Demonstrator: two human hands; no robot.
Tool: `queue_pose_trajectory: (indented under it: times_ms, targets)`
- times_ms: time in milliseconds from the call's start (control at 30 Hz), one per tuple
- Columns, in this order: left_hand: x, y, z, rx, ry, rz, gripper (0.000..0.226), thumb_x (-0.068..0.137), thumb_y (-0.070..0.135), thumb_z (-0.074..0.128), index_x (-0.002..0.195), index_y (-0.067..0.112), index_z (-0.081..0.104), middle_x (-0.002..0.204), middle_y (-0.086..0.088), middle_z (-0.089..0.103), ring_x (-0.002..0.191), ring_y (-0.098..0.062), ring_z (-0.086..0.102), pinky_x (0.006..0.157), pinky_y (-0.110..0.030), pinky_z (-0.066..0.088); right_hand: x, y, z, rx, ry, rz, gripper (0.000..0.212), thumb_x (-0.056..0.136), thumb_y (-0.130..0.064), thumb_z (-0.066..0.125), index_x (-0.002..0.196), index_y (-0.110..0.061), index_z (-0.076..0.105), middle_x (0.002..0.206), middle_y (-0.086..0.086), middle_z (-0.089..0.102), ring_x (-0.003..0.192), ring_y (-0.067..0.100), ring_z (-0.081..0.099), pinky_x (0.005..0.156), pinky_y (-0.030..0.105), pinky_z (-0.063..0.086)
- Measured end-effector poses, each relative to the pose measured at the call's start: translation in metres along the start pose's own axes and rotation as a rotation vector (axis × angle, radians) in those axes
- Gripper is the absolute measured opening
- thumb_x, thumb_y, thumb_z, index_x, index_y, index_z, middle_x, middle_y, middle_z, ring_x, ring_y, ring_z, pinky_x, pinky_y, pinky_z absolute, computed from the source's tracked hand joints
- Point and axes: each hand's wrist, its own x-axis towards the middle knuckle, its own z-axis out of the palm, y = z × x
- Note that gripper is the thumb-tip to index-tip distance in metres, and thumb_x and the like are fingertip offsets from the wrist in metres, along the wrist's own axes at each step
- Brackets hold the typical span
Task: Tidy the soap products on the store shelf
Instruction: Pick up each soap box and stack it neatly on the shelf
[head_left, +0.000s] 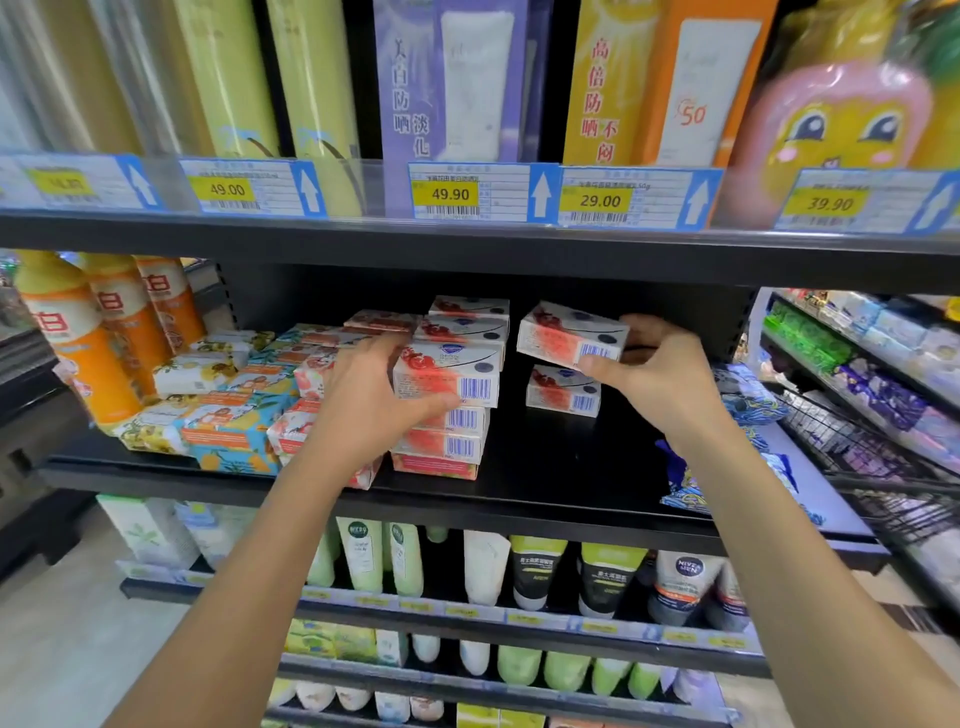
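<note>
White-and-red soap boxes stand in a stack (452, 441) on the black middle shelf (545, 483). My left hand (374, 395) grips the top box of that stack (457, 376), thumb along its front lower edge. My right hand (660, 374) holds another white-and-red soap box (566, 335) lifted in the air, just above a single box (558, 392) lying on the shelf. More of these boxes (467, 317) are stacked further back.
Colourful paper-wrapped soaps (228, 415) crowd the shelf's left part, beside orange bottles (78, 338). Blue patterned packs (743, 395) lie at the right end. Price tags (449, 195) line the shelf above; tubes (535, 577) fill the shelves below. A wire basket (883, 467) juts out right.
</note>
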Motion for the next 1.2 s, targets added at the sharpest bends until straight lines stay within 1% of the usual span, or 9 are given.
queue_pose_trajectory:
  times_ms: [167,233,467,633,800,933,1033,1100,1200]
  targets:
    - [-0.002,0.004,-0.003,-0.168,0.059,-0.013,0.084,0.062,0.043,0.096,0.132,0.021,0.054,0.112,0.013,0.061,0.099,0.001,0.058,0.076,-0.009,0.043,-0.012,0.020,0.001,-0.194,-0.103,0.032,0.057,0.077,-0.022,0.089,0.128,-0.018,0.061,0.107,-0.004,0.072,0.099,0.018,0.070,0.088,0.034,0.055]
    - [-0.008,0.006,-0.004,-0.219,0.082,-0.004,0.084,0.062,0.038,0.096,0.133,0.022,0.053,0.111,0.018,0.057,0.097,0.006,0.055,0.071,-0.003,0.042,-0.013,0.032,0.008,-0.292,-0.155,0.050,0.058,0.077,-0.025,0.088,0.128,-0.015,0.062,0.112,-0.002,0.073,0.100,0.019,0.069,0.087,0.034,0.056]
    - [-0.046,0.011,-0.002,-0.409,0.082,0.014,0.092,0.051,0.051,0.093,0.131,0.028,0.054,0.123,0.012,0.061,0.112,-0.001,0.059,0.094,-0.019,0.050,-0.002,0.064,0.040,-0.411,-0.215,0.135,0.049,0.083,-0.017,0.084,0.127,-0.008,0.063,0.120,0.006,0.071,0.112,0.025,0.066,0.089,0.030,0.052]
    - [-0.065,0.013,0.007,-0.506,0.045,0.000,0.086,0.049,0.051,0.094,0.124,0.035,0.055,0.121,0.011,0.064,0.111,-0.007,0.064,0.097,-0.033,0.055,0.017,0.081,0.053,-0.445,-0.155,0.164,0.050,0.082,-0.015,0.084,0.125,-0.003,0.061,0.123,0.014,0.070,0.112,0.032,0.066,0.091,0.035,0.055]
    - [-0.079,0.016,0.020,-0.500,0.009,0.001,0.084,0.054,0.046,0.096,0.126,0.038,0.054,0.121,0.018,0.061,0.112,0.001,0.060,0.097,-0.025,0.052,0.013,0.070,0.048,-0.413,-0.097,0.132,0.049,0.084,-0.013,0.082,0.127,-0.004,0.059,0.128,0.015,0.068,0.117,0.034,0.064,0.093,0.037,0.051]
    - [-0.090,0.019,0.032,-0.504,-0.021,-0.006,0.083,0.053,0.045,0.095,0.125,0.039,0.054,0.119,0.021,0.059,0.109,0.006,0.058,0.090,-0.012,0.048,-0.031,0.034,0.022,-0.132,-0.058,0.006,0.047,0.095,-0.022,0.071,0.139,-0.010,0.058,0.130,0.000,0.066,0.120,0.018,0.062,0.097,0.026,0.048]
    - [-0.097,0.019,0.044,-0.507,-0.040,-0.010,0.079,0.058,0.032,0.099,0.122,0.038,0.055,0.118,0.019,0.060,0.107,0.008,0.059,0.085,-0.006,0.047,-0.072,0.013,-0.001,0.063,-0.296,-0.019,0.045,0.092,-0.043,0.071,0.133,-0.026,0.065,0.123,-0.018,0.069,0.112,0.001,0.064,0.091,0.015,0.049]
    - [-0.100,0.020,0.051,-0.504,-0.050,-0.005,0.078,0.059,0.028,0.099,0.123,0.036,0.056,0.118,0.018,0.061,0.106,0.009,0.059,0.084,-0.004,0.045,-0.089,0.013,-0.009,0.055,-0.457,-0.038,0.062,0.079,-0.050,0.082,0.134,-0.031,0.063,0.122,-0.018,0.069,0.113,0.002,0.064,0.092,0.022,0.053]
    - [-0.104,0.022,0.062,-0.499,-0.064,0.005,0.076,0.060,0.026,0.099,0.123,0.032,0.057,0.116,0.018,0.062,0.105,0.007,0.059,0.082,-0.002,0.043,-0.100,0.019,-0.012,-0.049,-0.495,-0.045,0.079,0.065,-0.042,0.095,0.136,-0.034,0.060,0.116,-0.015,0.068,0.102,0.006,0.065,0.090,0.031,0.057]
